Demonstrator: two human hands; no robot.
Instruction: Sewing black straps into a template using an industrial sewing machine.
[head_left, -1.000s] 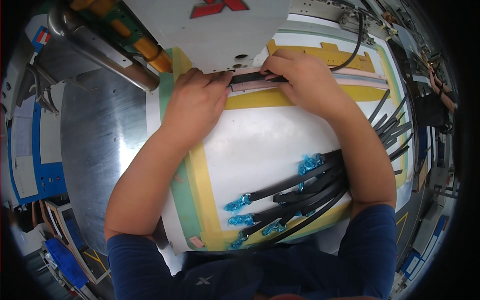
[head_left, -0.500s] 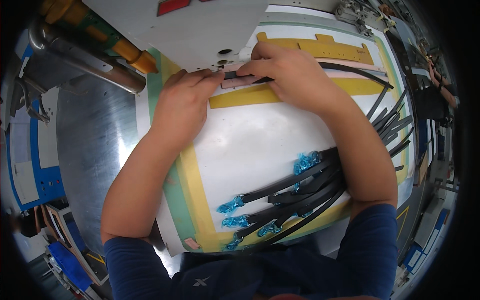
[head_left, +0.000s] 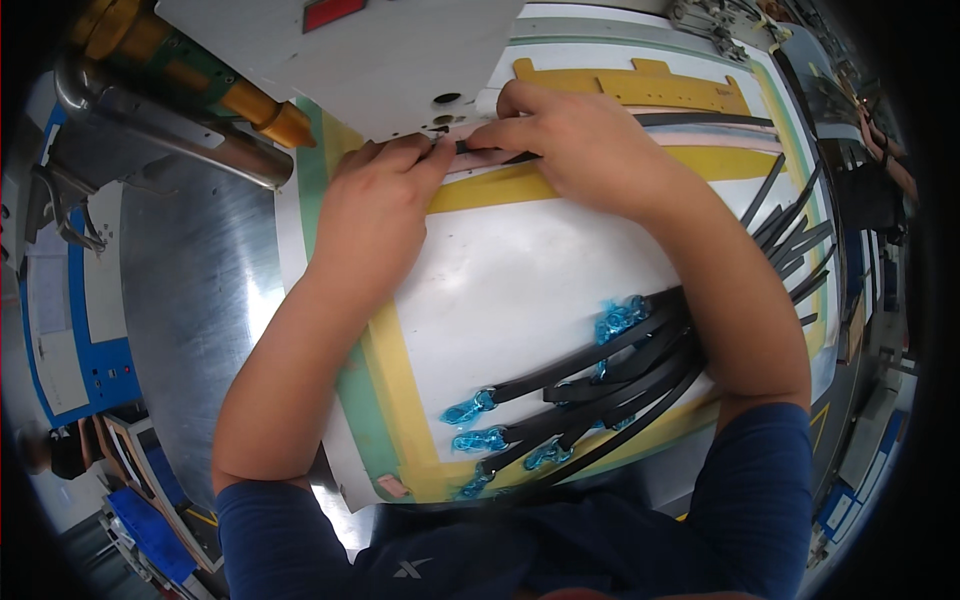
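A long black strap (head_left: 705,119) runs along a pale pink strip (head_left: 690,137) at the far side of the white board. My left hand (head_left: 375,215) has its fingers closed at the strap's left end, thumb and index pressed together there. Just to the right, my right hand (head_left: 570,148) pinches the same strap from above, and its palm covers part of it. Yellow guide pieces lie along both sides of the strip: a notched one (head_left: 680,92) beyond it and a tapered one (head_left: 490,192) nearer me. What lies directly under my fingertips is hidden.
A bundle of black straps (head_left: 640,375) with blue-wrapped ends (head_left: 480,440) lies near my right forearm. A grey machine housing (head_left: 370,60) overhangs the far left, beside a metal tube (head_left: 230,145) and a brass-coloured cylinder (head_left: 285,125). Green and yellow tape (head_left: 395,385) edges the board.
The strap's right part, bowed toward me before, now lies straighter along the pink strip. Both hands stay at its left end, with the left fingers slightly shifted.
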